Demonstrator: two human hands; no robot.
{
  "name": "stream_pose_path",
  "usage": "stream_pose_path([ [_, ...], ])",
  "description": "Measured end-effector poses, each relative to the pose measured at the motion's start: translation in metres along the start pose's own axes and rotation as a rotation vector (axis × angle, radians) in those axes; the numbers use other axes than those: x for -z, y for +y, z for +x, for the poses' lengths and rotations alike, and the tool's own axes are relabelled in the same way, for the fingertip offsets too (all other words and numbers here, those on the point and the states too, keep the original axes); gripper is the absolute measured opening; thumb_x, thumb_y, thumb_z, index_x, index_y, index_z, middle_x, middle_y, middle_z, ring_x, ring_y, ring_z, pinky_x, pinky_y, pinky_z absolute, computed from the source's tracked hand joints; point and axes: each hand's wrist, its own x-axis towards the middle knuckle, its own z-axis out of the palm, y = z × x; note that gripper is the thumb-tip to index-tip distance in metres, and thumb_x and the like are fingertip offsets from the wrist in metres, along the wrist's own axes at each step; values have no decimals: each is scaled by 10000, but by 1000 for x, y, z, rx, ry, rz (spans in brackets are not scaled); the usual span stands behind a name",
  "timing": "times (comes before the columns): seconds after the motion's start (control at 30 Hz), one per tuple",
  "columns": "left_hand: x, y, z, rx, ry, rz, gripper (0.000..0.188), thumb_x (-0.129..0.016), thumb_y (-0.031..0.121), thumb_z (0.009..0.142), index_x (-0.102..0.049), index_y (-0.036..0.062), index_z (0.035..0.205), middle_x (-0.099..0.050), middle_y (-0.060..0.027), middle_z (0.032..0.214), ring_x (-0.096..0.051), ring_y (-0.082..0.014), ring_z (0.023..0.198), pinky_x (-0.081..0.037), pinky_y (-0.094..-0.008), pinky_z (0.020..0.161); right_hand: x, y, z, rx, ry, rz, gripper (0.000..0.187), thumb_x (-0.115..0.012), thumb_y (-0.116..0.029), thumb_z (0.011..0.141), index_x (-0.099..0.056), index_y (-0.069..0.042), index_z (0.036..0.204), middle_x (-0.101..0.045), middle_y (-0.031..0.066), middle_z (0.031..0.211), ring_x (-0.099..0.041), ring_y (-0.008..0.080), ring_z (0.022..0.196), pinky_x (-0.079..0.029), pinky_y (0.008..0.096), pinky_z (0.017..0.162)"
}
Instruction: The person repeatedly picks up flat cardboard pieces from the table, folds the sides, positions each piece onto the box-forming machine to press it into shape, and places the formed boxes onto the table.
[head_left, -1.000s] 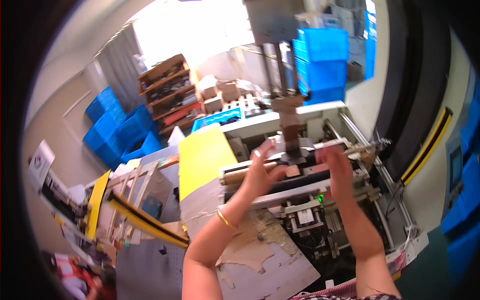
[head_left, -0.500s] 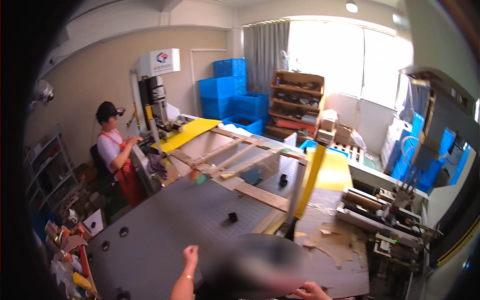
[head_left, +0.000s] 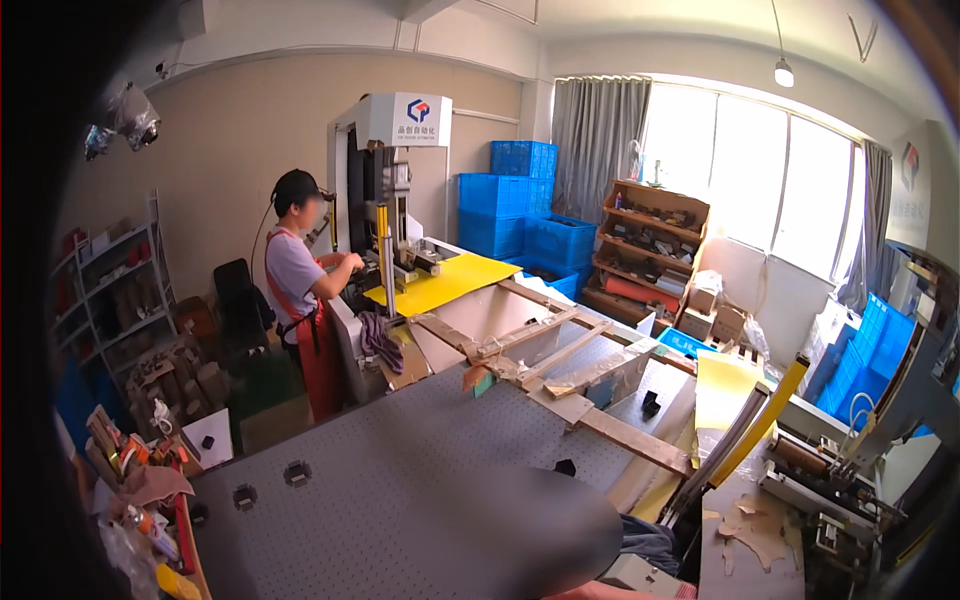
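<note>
Neither of my hands shows now. A blurred oval patch covers the lower middle of the picture and hides what lies under it. Close to that patch is the grey perforated tabletop (head_left: 400, 440), with a small black block (head_left: 566, 468) at the patch's upper edge. Two dark square pieces (head_left: 297, 473) sit toward the table's left side. To the right of the patch lie a dark bunched cloth (head_left: 650, 541) and a light-coloured box (head_left: 640, 575). Something red shows at the lower edge, too little of it to name.
A wooden slat frame (head_left: 560, 350) spans the table's far side. Beyond it a person in a red apron (head_left: 318, 360) works at a machine (head_left: 400, 200). A yellow-edged post (head_left: 750, 425) and another machine (head_left: 850, 470) stand right. Blue crates (head_left: 500, 215) are stacked behind; a cluttered box (head_left: 190, 540) is left.
The view has swung to the right and up, so the scene sits differently in the picture. Both my hands, seen earlier at the lower edge, are out of the picture.
</note>
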Motion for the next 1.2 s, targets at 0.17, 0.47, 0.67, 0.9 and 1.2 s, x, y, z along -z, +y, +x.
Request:
stream_pose_path([
  [0.17, -17, 6, 24, -111, -50, -77, 125, -650, 66, 834, -707, -45, 841, -691, -99, 729, -653, -204, 681, -523, -328, 641, -2, 1, -7, -7, -21, -57, 259, -630, -191, 895, -661, 6, 1060, -687, 181, 945, -663, 327, 869, -528, 391, 762],
  [0.47, 53, 231, -217, -1118, -799, -800, 131, -671, 112, 846, -749, 10, 873, -676, -45, 691, -591, -95, 628, -484, -271, 585, 9, -2, -126, -160, 204, -214, 253, -628, -207, 918, -670, -47, 1110, -699, 139, 982, -677, 276, 904, -530, 361, 803],
  [0.67, 233, 313, -497, -2288, -966, -732, 202, -714, 240, 857, -709, 60, 947, -697, -89, 881, -665, -236, 788, -521, -331, 719, 48, 1, -257, -125, 800, -405, 316, -673, -175, 889, -645, -117, 1199, -680, 125, 1092, -632, 298, 1002, -501, 382, 847],
  [0.9, 305, 304, -710, -2818, -1194, -645, 169, -729, 136, 829, -687, 62, 975, -662, -91, 896, -639, -253, 829, -512, -349, 753, 47, -21, -410, -263, 1003, -432, 329, -687, -227, 884, -652, -105, 1186, -666, 123, 1131, -608, 291, 1066, -477, 377, 918],
  [1.2, 322, 317, -852, -2851, -1650, -400, 168, -771, 123, 792, -713, 69, 941, -675, -79, 942, -645, -228, 846, -527, -336, 721, 82, -18, -520, -306, 1075, -40, 419, -701, -232, 874, -609, -86, 1256, -638, 144, 1156, -604, 276, 1083, -473, 363, 943],
])
